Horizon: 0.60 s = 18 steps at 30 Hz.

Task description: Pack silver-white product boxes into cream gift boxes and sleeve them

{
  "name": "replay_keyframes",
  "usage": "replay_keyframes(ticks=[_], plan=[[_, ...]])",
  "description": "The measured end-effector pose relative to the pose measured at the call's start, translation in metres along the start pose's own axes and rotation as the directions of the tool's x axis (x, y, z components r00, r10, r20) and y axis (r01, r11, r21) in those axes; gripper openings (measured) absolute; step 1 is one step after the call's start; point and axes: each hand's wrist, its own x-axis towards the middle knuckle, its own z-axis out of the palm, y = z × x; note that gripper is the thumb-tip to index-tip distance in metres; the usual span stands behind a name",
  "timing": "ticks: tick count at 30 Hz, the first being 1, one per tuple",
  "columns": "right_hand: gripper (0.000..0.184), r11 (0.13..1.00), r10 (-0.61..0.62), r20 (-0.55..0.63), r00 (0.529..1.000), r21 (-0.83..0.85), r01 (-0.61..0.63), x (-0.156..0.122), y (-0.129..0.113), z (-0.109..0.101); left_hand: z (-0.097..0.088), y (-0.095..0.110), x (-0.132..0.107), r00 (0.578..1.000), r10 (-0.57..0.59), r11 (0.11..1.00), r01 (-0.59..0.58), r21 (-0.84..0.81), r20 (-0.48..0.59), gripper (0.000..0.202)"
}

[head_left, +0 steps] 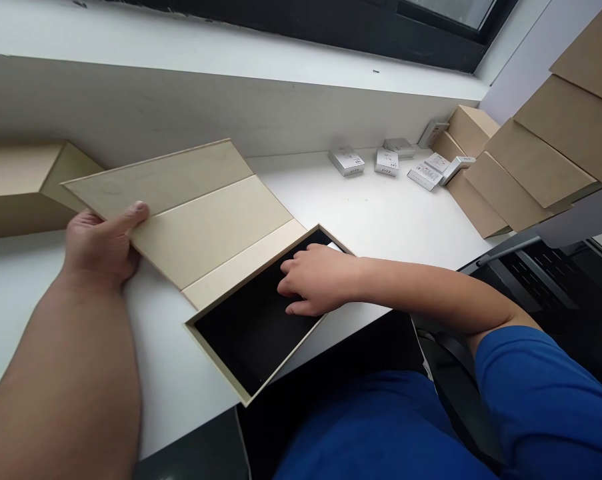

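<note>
A cream-coloured box (241, 395) with a black interior lies on the white table near its front edge, with its hinged lid (225, 223) folded back to the left. My left hand (103, 243) is closed on the lid's outer corner, thumb on the inner face. Inside the box, towards its right end, is my right hand (321, 280), palm down with fingers bent and apart. A small piece of something white (335, 247) shows beside that hand; the rest of it is hidden beneath. The underside of the palm cannot be seen.
Several small silver boxes (347, 161) lie at the back of the table (341, 207). Brown boxes (541, 160) are stacked on the right, and another brown box (18, 180) stands at the left. A low wall and a window sill (231, 57) run behind.
</note>
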Motion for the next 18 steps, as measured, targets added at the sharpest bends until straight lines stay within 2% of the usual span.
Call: replay_keyframes(ticks=[3,5,7,9,11,12,13,14,15,16,17,18], plan=[[0.034,0.980,-0.075,-0.086,0.993,0.178,0.089,-0.011,0.012,0.003,0.000,0.004,-0.005,1.000,0.004,0.999,-0.004,0.037,0.009,0.035],[0.031,0.917,-0.135,-0.246,0.960,0.336,0.215,-0.025,0.027,0.002,0.001,0.007,-0.009,1.000,0.025,0.997,-0.025,0.073,0.002,0.036],[0.029,0.848,-0.092,-0.462,0.882,0.428,0.312,-0.040,0.053,0.004,0.001,0.009,-0.013,0.998,0.061,0.993,-0.061,0.103,0.006,0.034],[0.029,0.837,0.113,-0.631,0.767,0.476,0.268,-0.051,0.094,0.012,0.002,0.012,-0.015,0.997,0.081,0.991,-0.082,0.105,0.022,0.033],[0.033,0.813,0.428,-0.683,0.591,0.577,0.078,-0.053,0.146,0.031,0.003,0.013,-0.017,0.997,0.071,0.993,-0.072,0.090,0.011,0.035],[0.037,0.755,0.583,-0.664,0.468,0.655,-0.010,-0.050,0.173,0.043,0.003,0.013,-0.018,0.998,0.059,0.994,-0.059,0.088,0.000,0.036],[0.040,0.661,0.722,-0.606,0.336,0.747,-0.072,-0.046,0.199,0.055,0.003,0.013,-0.018,0.999,0.049,0.995,-0.047,0.093,-0.016,0.036],[0.040,0.536,0.840,-0.512,0.180,0.836,-0.121,-0.039,0.223,0.068,0.003,0.013,-0.019,0.999,0.046,0.994,-0.043,0.100,-0.028,0.037],[0.038,0.420,0.907,-0.420,0.039,0.892,-0.168,-0.032,0.243,0.080,0.003,0.012,-0.019,0.998,0.050,0.993,-0.046,0.109,-0.034,0.037],[0.038,0.341,0.932,-0.359,-0.057,0.918,-0.205,-0.025,0.260,0.089,0.002,0.012,-0.019,0.998,0.059,0.991,-0.055,0.120,-0.033,0.037],[0.041,0.296,0.936,-0.330,-0.125,0.927,-0.230,-0.018,0.273,0.096,0.002,0.011,-0.019,0.997,0.071,0.989,-0.066,0.129,-0.032,0.036],[0.045,0.279,0.930,-0.327,-0.167,0.925,-0.257,-0.011,0.284,0.101,0.001,0.010,-0.018,0.996,0.078,0.988,-0.073,0.135,-0.035,0.036]])
